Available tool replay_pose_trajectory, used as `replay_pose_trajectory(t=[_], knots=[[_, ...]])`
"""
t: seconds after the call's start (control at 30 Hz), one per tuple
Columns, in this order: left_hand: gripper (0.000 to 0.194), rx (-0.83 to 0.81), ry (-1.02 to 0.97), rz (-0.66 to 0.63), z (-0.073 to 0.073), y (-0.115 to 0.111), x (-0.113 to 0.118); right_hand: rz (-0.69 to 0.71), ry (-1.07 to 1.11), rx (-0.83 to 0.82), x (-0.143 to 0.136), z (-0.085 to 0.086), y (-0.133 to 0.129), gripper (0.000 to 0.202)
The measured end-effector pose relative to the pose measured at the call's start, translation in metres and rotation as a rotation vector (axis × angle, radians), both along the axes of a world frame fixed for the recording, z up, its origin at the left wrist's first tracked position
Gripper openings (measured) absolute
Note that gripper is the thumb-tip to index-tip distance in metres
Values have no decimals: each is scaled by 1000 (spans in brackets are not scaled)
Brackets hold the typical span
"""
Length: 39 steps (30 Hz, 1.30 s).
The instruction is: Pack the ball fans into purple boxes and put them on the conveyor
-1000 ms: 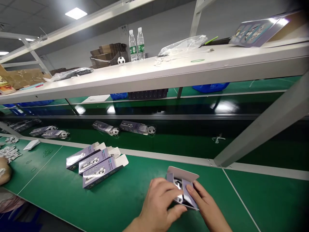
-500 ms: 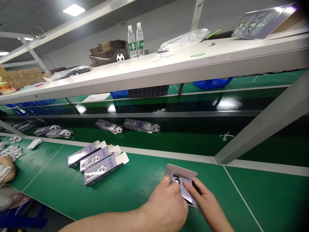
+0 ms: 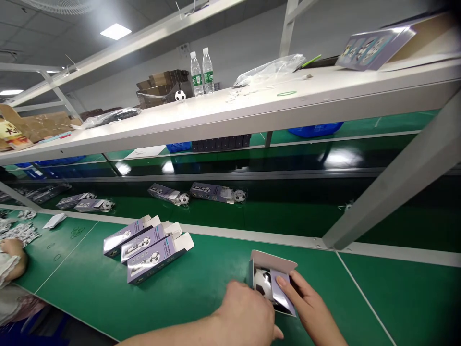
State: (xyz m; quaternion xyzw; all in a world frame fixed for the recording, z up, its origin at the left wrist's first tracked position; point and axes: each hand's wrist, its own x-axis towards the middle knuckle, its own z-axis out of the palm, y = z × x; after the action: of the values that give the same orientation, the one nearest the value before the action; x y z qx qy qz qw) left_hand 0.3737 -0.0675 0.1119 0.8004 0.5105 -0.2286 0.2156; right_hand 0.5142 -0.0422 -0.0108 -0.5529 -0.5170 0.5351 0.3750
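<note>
An open purple-grey cardboard box (image 3: 284, 293) is tilted toward me above the green bench, its wide end flap (image 3: 275, 261) standing up. A black-and-white football-patterned ball (image 3: 262, 282) shows inside its mouth. My right hand (image 3: 311, 305) grips the box from the right, thumb on the side flap and fingers behind. My left hand (image 3: 248, 315) is bent at the box's near left side, its back toward me; most of its fingers are hidden. To the left, several purple boxes (image 3: 154, 262) with football prints lie side by side, end flaps open.
Beyond the bench edge, packages with balls (image 3: 216, 192) lie on a dark green belt. A white shelf (image 3: 223, 115) crosses above, bearing water bottles (image 3: 208, 72), a small ball (image 3: 180, 95) and plastic bags. A slanted post (image 3: 396, 187) stands right. Another person's arm (image 3: 14, 259) is at left.
My left hand has moved down and away from the left flap, so the ball in the box now shows more. My right hand keeps its hold. The camera view has tilted slightly.
</note>
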Motion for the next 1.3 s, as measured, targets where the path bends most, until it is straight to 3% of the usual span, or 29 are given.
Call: replay_pose_trajectory(t=[0.1, 0.2, 0.27, 0.3, 0.37, 0.47, 0.57, 0.67, 0.77, 0.83, 0.93, 1.0, 1.17, 1.3], knots=[[22, 128, -323, 126, 3, -11, -24, -26, 8, -2, 3, -3, 2, 48], [29, 313, -692, 487, -10, -8, -50, -51, 41, -15, 1, -3, 1, 49], [30, 248, -913, 761, -29, 3, -57, -76, 59, -13, -3, -2, -2, 49], [39, 139, -1006, 850, -41, 9, -56, -88, 63, -7, -5, -2, -4, 49], [55, -82, -1104, 877, -63, 19, -49, -103, 55, 13, -9, -1, -6, 50], [55, -201, -1164, 846, -84, 21, -33, -103, 3, 61, -11, -3, -8, 52], [58, -186, -1206, 818, -92, 14, -24, -112, -70, 157, -10, -8, -5, 52], [55, 65, -1231, 667, -101, 8, -27, -105, -138, 332, -3, -18, 0, 43], [33, 458, -1202, 423, -111, 7, -35, -29, -193, 536, 11, -27, 3, 25], [24, 539, -1175, 261, -115, 8, -43, 81, -227, 637, 24, -26, 2, 20], [52, 482, -1047, 92, -115, 8, -56, 297, -493, 880, 39, -16, -4, 45], [63, 476, -930, 14, -113, 7, -61, 359, -705, 1063, 41, -6, -8, 62], [44, 587, -772, -116, -107, 8, -63, 285, -763, 1227, 30, 9, -12, 43], [43, 611, -674, -174, -99, 13, -59, 351, -739, 1215, 30, 9, -12, 52]])
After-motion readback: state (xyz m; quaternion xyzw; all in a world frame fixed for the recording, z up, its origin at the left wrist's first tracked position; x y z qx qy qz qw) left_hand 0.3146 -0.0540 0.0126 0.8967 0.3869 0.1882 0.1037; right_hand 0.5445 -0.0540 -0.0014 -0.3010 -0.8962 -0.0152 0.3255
